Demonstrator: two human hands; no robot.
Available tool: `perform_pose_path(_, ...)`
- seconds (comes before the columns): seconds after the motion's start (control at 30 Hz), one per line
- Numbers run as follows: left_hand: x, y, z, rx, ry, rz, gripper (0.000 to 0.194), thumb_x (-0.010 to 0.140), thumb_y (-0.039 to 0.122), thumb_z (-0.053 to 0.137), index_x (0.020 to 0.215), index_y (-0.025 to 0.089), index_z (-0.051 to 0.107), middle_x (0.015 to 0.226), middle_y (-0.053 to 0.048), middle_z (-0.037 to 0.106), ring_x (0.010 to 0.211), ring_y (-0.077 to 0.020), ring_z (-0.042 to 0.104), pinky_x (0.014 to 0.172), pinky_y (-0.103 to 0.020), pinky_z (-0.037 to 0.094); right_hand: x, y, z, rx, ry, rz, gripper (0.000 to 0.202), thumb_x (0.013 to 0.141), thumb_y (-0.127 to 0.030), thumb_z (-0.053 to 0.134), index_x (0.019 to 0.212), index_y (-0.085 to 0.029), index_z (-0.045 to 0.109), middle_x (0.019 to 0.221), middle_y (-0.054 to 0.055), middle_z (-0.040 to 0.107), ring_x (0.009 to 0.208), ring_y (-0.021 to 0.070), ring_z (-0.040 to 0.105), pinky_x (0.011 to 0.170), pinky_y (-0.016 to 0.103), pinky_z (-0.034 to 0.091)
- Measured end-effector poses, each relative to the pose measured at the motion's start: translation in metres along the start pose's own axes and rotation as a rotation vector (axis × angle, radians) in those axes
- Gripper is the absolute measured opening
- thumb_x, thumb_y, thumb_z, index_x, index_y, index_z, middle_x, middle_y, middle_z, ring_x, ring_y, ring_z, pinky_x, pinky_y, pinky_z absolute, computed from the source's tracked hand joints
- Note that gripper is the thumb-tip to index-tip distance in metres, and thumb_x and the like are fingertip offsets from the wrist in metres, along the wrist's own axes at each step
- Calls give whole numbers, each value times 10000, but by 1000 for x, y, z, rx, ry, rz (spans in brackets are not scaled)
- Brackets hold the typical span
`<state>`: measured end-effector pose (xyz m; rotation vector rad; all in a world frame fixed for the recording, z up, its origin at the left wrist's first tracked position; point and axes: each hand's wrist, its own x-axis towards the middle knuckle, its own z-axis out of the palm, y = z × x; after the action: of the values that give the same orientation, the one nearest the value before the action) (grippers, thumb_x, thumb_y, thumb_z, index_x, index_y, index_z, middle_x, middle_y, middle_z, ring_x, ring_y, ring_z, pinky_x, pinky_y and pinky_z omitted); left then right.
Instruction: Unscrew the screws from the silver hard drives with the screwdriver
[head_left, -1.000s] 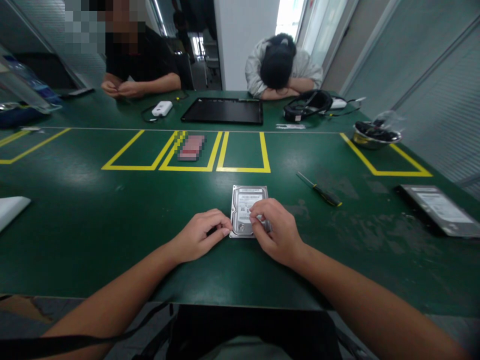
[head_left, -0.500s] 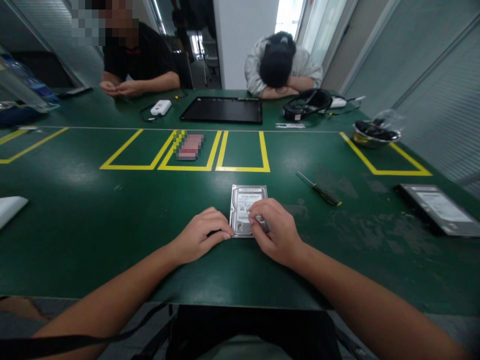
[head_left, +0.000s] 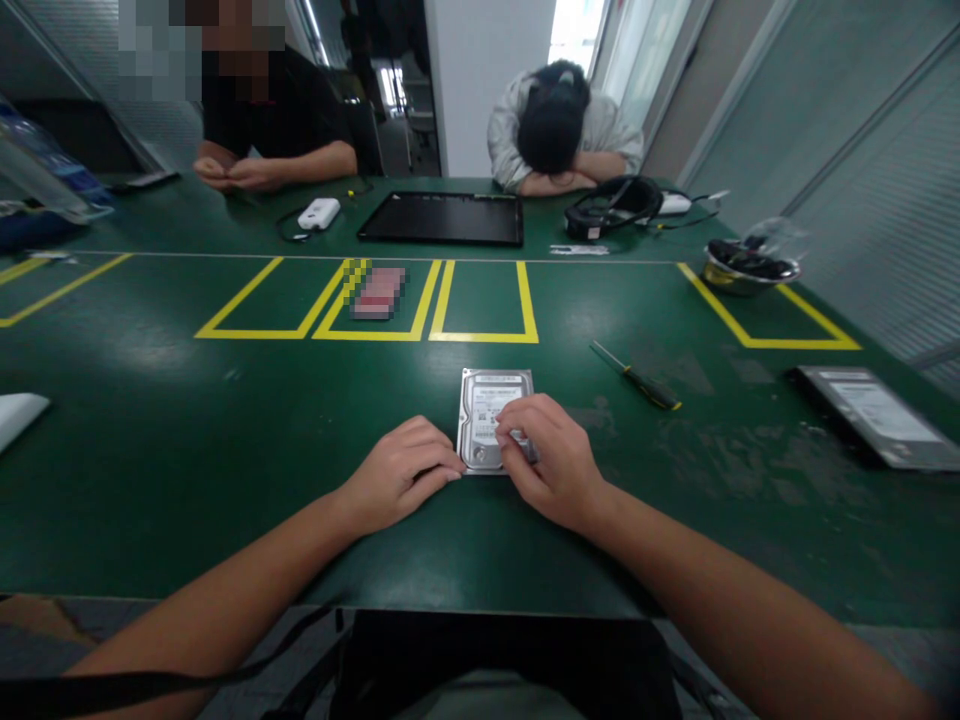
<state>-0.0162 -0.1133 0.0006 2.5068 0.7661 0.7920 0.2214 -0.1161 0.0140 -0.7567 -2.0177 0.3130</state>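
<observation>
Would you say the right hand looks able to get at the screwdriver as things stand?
Probably yes: the screwdriver lies ahead and right of the right hand, and nothing visible stands between them.

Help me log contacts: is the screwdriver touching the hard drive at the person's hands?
Apart. The head view shows green tabletop between the hard drive and the nearest end of the screwdriver.

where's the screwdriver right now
In the head view, the screwdriver lies on the green table, right of the hard drive and beyond the right hand, with the bowl farther off to its upper right.
</observation>
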Motion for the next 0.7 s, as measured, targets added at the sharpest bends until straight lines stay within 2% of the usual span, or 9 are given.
perform_pose_path(0.13, 1, 0, -1, -9, -17, -39, 63, 920, 175, 605, 951, 188, 657, 895, -16, 689, 859, -154, 590, 834, -316, 428, 2, 2, -4, -39, 9, 3, 157, 844, -66, 524, 924, -200, 541, 903, 59, 620, 886, 188, 572, 796, 351, 501)
perform_pose_path(0.23, 1, 0, -2, -12, -42, -63, 65, 930, 184, 587, 943, 188, 650, 907, -20, 687, 870, -159, 584, 831, -319, 429, 6, 4, -12, -178, 19, 60, 88, 879, -115, 513, 903, -189, 555, 863, 54, 604, 835, 181, 560, 760, 331, 482)
perform_pose_path(0.43, 1, 1, -2, -9, -39, -39, 69, 925, 177, 580, 945, 183, 647, 900, -30, 686, 855, -163, 580, 821, -331, 437, 21, 21, -46, -548, -18, 261, 115, 913, -221, 511, 848, -173, 593, 834, 61, 605, 802, 189, 567, 736, 325, 452)
perform_pose_path(0.53, 1, 0, -2, 4, -25, -14, 67, 915, 171, 591, 944, 181, 651, 883, -30, 688, 838, -160, 583, 813, -334, 442, 22, 33, -73, -794, -151, 437, 132, 893, -251, 543, 920, -160, 635, 920, 97, 630, 877, 234, 593, 774, 357, 457)
perform_pose_path(0.6, 1, -1, -2, 8, -16, 4, 63, 909, 169, 598, 936, 179, 653, 870, -30, 692, 824, -158, 588, 804, -333, 447, 18, 41, -93, -937, -303, 573, 201, 890, -293, 555, 1003, -157, 652, 971, 122, 645, 910, 271, 608, 768, 381, 462)
perform_pose_path(0.7, 1, -2, -2, 11, -2, 34, 70, 902, 168, 598, 935, 177, 659, 853, -34, 695, 806, -157, 598, 792, -333, 455, 8, 51, -120, -1039, -482, 760, 259, 895, -336, 543, 1048, -159, 652, 1011, 145, 653, 931, 299, 624, 738, 394, 470)
